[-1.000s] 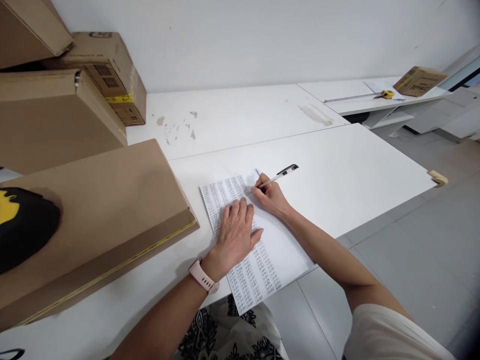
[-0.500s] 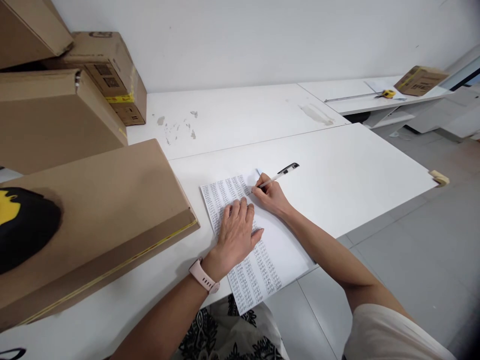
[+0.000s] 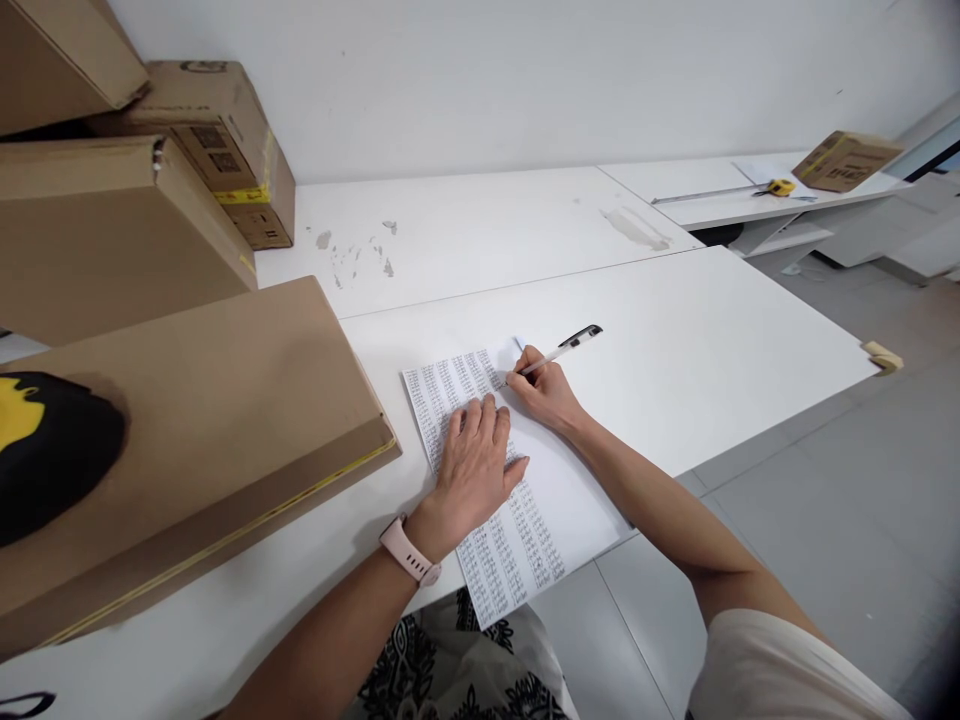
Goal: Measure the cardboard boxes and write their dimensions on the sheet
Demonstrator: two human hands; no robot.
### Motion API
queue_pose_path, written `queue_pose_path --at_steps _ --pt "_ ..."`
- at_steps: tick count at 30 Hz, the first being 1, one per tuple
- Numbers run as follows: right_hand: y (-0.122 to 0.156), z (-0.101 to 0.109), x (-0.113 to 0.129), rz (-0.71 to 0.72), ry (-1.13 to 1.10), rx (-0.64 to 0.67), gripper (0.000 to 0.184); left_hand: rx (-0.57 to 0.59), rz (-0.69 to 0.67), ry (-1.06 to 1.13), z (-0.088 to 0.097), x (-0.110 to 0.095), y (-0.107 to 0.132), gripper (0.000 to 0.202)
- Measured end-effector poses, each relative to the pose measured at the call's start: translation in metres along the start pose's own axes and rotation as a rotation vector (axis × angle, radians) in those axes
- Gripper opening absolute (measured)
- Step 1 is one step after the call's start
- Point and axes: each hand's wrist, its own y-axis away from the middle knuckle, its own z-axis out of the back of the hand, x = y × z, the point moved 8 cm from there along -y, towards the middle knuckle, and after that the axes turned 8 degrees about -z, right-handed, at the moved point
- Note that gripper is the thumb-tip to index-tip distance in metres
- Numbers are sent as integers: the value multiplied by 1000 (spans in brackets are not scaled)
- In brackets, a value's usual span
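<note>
A printed sheet (image 3: 517, 545) covered in small rows of text lies on the white table (image 3: 675, 350), its near corner hanging over the front edge. My left hand (image 3: 472, 465) rests flat on the sheet with fingers stretched out, a pink watch on the wrist. My right hand (image 3: 544, 392) is closed round a white pen with a black cap (image 3: 559, 351), its tip touching the upper right part of the printed columns.
Large cardboard boxes (image 3: 187, 430) are stacked at the left, one with a black and yellow mark. A smaller box (image 3: 232, 150) stands against the wall. On the far table lie a yellow tape measure (image 3: 778, 187) and a cardboard box (image 3: 847, 160).
</note>
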Motion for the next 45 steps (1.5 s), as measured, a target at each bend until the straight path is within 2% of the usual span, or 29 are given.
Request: queue_pose_path --at_steps 27,34,37,40,42,45 --pt "-1 2 -2 -16 40 -21 14 -5 3 8 0 -1 0 59" --pt "0 4 -4 -19 37 -56 20 -13 1 9 1 0 0 58" --pt "0 7 0 66 48 -111 16 -9 -3 7 1 -1 0 59" --pt "3 3 10 266 190 -100 12 -23 -5 26 1 -1 0 58" --pt "5 -4 13 367 313 -50 24 -56 6 53 1 0 1 55" --pt "5 -15 10 437 463 15 41 -161 59 145 6 7 2 44"
